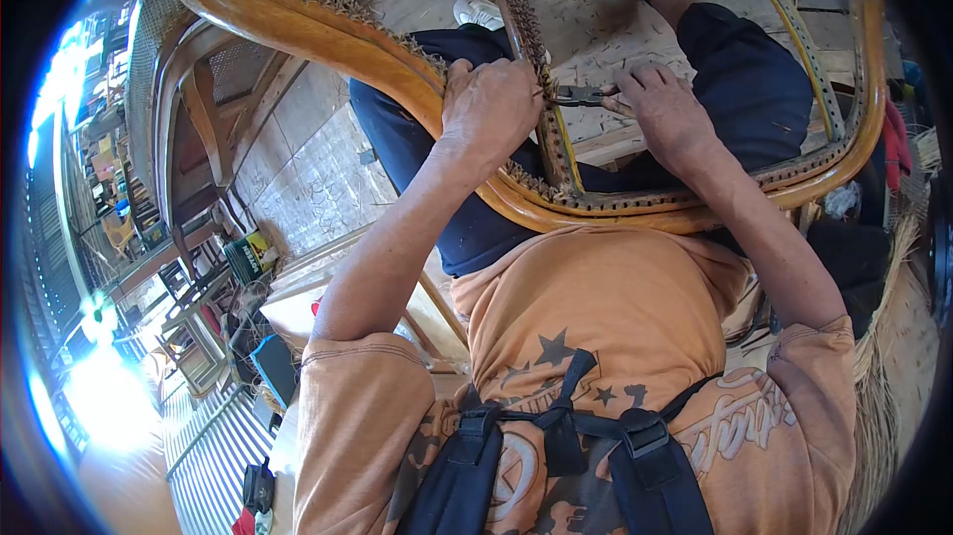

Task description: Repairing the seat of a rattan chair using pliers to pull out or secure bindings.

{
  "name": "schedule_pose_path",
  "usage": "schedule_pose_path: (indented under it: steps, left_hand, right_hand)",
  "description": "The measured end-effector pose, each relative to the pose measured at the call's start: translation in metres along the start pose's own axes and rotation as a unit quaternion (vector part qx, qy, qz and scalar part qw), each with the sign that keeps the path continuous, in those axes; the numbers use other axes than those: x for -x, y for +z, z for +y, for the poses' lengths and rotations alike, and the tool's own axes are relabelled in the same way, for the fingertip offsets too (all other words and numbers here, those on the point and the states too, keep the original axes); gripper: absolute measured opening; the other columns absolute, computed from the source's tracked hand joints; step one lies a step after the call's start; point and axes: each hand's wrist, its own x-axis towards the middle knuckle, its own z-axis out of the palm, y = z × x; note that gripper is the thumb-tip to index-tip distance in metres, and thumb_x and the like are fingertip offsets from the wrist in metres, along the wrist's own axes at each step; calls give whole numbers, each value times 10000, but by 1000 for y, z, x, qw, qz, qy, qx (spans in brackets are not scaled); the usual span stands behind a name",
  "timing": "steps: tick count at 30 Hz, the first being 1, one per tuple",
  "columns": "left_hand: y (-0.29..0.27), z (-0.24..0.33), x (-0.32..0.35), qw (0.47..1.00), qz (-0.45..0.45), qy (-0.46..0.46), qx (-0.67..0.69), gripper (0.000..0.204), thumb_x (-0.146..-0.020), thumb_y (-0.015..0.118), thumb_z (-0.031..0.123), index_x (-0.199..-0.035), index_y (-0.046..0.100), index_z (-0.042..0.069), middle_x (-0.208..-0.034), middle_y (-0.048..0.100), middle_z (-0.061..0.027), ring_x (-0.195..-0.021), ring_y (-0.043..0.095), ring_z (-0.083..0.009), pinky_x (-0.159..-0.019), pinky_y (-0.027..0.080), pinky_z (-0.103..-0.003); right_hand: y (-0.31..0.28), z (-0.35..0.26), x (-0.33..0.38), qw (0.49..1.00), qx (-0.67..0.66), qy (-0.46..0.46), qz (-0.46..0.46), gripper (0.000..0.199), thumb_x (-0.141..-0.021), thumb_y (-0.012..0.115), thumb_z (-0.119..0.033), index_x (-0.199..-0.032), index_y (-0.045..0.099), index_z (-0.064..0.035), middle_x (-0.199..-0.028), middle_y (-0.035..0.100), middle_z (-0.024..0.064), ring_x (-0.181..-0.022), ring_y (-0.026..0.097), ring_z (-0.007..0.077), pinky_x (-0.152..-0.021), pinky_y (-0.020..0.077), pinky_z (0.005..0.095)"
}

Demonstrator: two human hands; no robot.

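A varnished wooden chair frame (328, 34) rests across my lap, its rails lined with small holes and rough cut cane ends. A straight middle rail (562, 153) runs through it. My left hand (488, 106) is closed between the curved left rail and this middle rail; its fingertips are partly hidden, so what they hold cannot be made out. My right hand (667, 116) is closed on a pair of dark-jawed pliers (578, 95). The jaws point left and reach the middle rail, close to my left hand's fingers.
Another wooden chair (204, 123) with woven cane stands at the left. Beyond it are a green tin (250, 255) and stacked furniture parts. Long loose cane strands (879, 416) hang at the right, below a red cloth (896, 146). Cut scraps litter the plank floor (586, 44).
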Motion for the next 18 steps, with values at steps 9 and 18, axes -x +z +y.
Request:
schedule_pose_path:
  steps: [9, 18]
  left_hand:
    - [-9, -1, -12, 993, -38, -73, 82, 300, -862, 505, 264, -836, 661, 9, -781, 644, -229, -821, 642, -362, -775, 490, -407]
    - [-27, -4, 10, 898, 91, -69, 426, 512, -804, 692, 198, -1241, 500, 12, -1158, 535, -169, -1052, 525, -358, -879, 459, -409]
  right_hand:
    - [-9, -13, -10, 998, 22, 14, -48, 198, -901, 538, -221, -1026, 579, -73, -1036, 600, 111, -1017, 563, 317, -872, 466, 426]
    - [-16, 30, -6, 947, -280, 56, -148, 264, -844, 555, -63, -1105, 542, -24, -910, 626, 226, -902, 600, 408, -782, 477, 442]
